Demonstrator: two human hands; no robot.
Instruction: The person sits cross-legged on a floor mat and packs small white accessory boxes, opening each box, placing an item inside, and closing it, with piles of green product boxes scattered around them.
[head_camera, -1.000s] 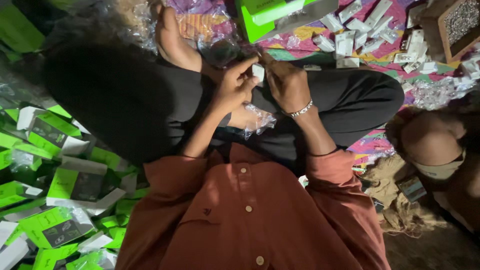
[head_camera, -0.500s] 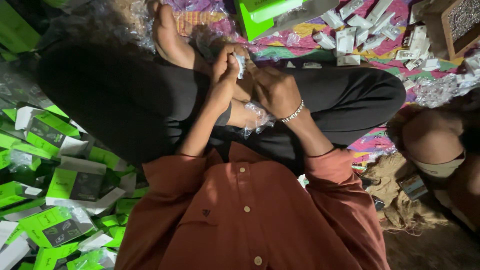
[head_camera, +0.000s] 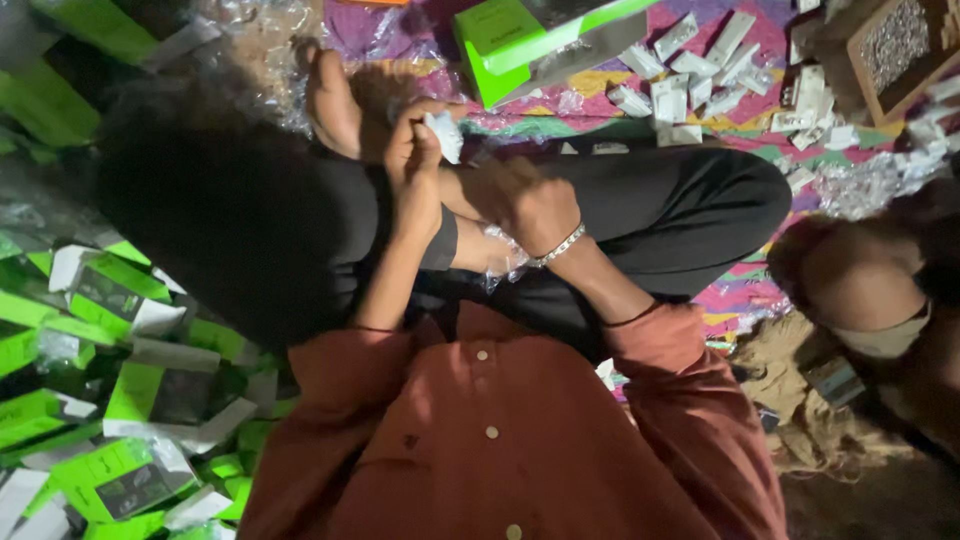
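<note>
The fingertips of the right hand (head_camera: 525, 200) are hidden behind the left forearm. A wooden box (head_camera: 890, 50) and green cartons (head_camera: 120, 480) are cut by the edges. What the clear wrapper (head_camera: 500, 255) holds cannot be told.

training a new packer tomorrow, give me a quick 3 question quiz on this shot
1. True or false: the left hand holds a small white piece at its fingertips.
2. Which wrist wears the metal bracelet? A) left B) right C) neither
3. Fill in: the heap of boxes beside the person's left knee is white and ____.

Key
1. True.
2. B: it sits on the wrist of the right hand, which rests on the crossed legs.
3. Green, like the open green box lying ahead on the patterned cloth.
</note>
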